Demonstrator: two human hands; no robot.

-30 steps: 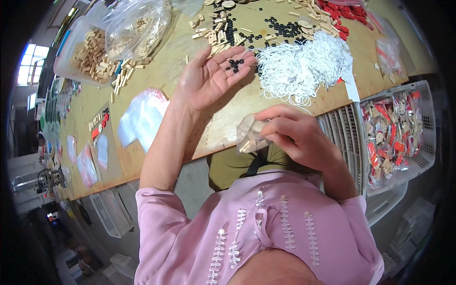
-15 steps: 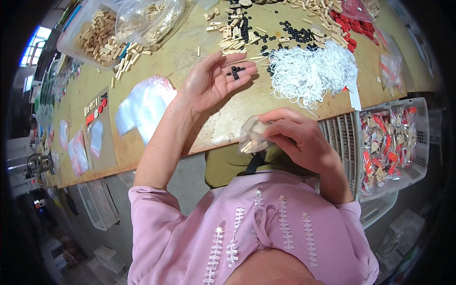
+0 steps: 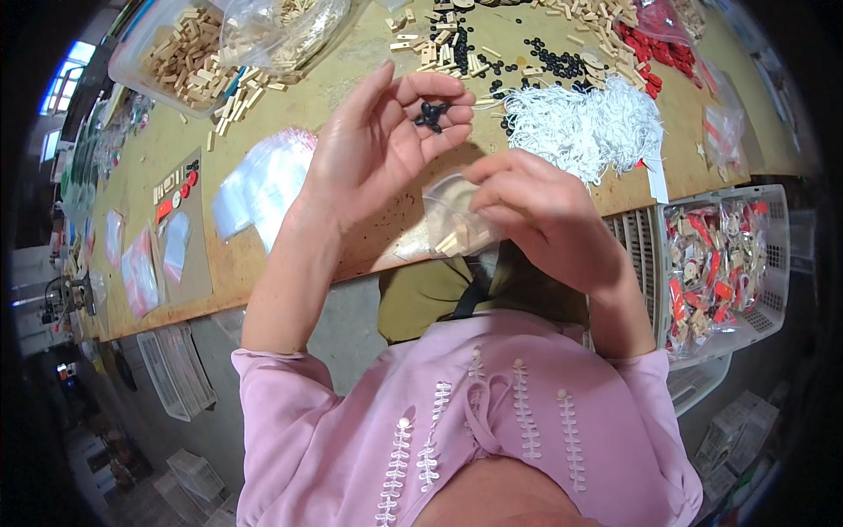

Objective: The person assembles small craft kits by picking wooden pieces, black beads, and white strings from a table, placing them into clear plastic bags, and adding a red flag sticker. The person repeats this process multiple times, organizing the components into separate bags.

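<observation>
My left hand (image 3: 373, 145) is palm up over the table, its fingers slightly curled. Several small black rings (image 3: 430, 115) lie cupped at the base of its fingers. Just below it, nearer my body, my right hand (image 3: 553, 215) pinches the upper edge of a clear plastic bag (image 3: 450, 204). The bag hangs at the table's front edge above my lap. Light wooden pieces (image 3: 455, 242) show through its lower part. The right thumb is mostly hidden behind the fingers.
White cord (image 3: 580, 132) is heaped right of my hands, with loose black rings (image 3: 562, 61) and wooden blocks (image 3: 430, 53) behind. Flat clear bags (image 3: 268, 184) lie left, beside a sample board (image 3: 200, 255). A wood-filled tub (image 3: 132, 70) stands far left; a crate (image 3: 777, 263) of filled bags, right.
My left hand has risen slightly, and its fingers have curled more around the black rings. My right hand and the bag have moved up and left, closer to the left hand.
</observation>
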